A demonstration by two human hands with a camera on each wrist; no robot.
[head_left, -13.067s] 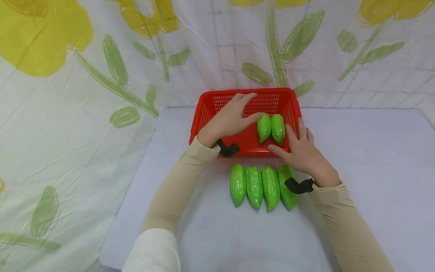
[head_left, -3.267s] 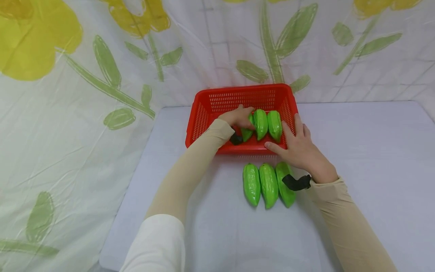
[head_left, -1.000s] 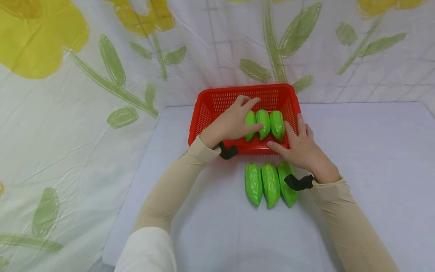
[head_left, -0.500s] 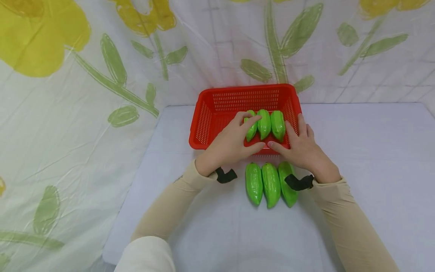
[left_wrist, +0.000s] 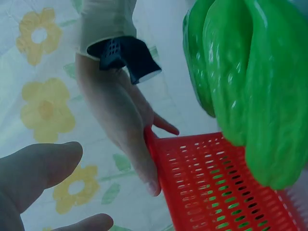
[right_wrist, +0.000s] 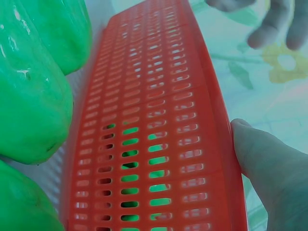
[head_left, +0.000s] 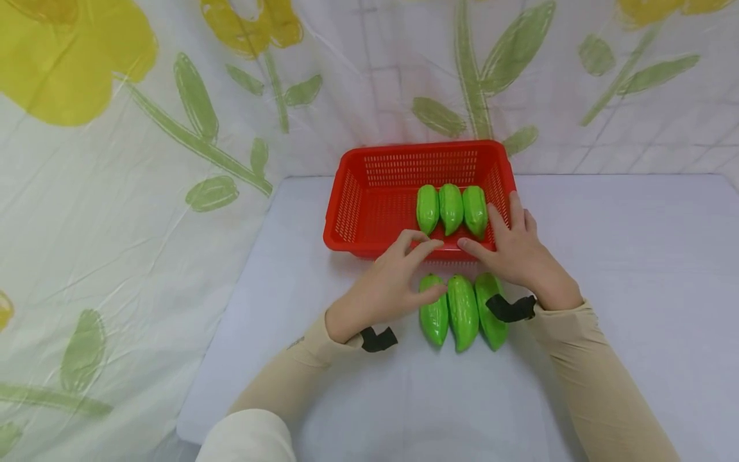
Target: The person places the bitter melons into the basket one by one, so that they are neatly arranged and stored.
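Observation:
My left hand (head_left: pixel 387 282) hovers over the near side of the red plastic basket (head_left: pixel 378 247), fingers loosely bent and thumb apart, holding nothing. Its thumb overlaps the top of the leftmost green gourd (head_left: pixel 434 321) on the table; contact cannot be told. Two more glossy, ridged gourds lie close beside it, a middle gourd (head_left: pixel 463 314) and a right gourd (head_left: pixel 488 308) partly covered by the right wrist's camera. My right hand (head_left: pixel 519 256) rests spread on the basket's near right corner, its thumb (right_wrist: pixel 260 154) against the rim. Inside the basket, three gourds (head_left: pixel 451 208) stand in a row at the right.
The basket's left half shows a bare slotted floor (head_left: pixel 387 208). A white table (head_left: pixel 358 398) lies beneath, its back edge meeting a flower-printed cloth (head_left: pixel 369 77). Black wrist mounts sit on both wrists, the left mount (head_left: pixel 378 339) near the gourds.
Over the last second my left hand draws back out of the basket toward the table gourds. Since the earliest frame, one gourd has passed from table to basket. The right hand stays put.

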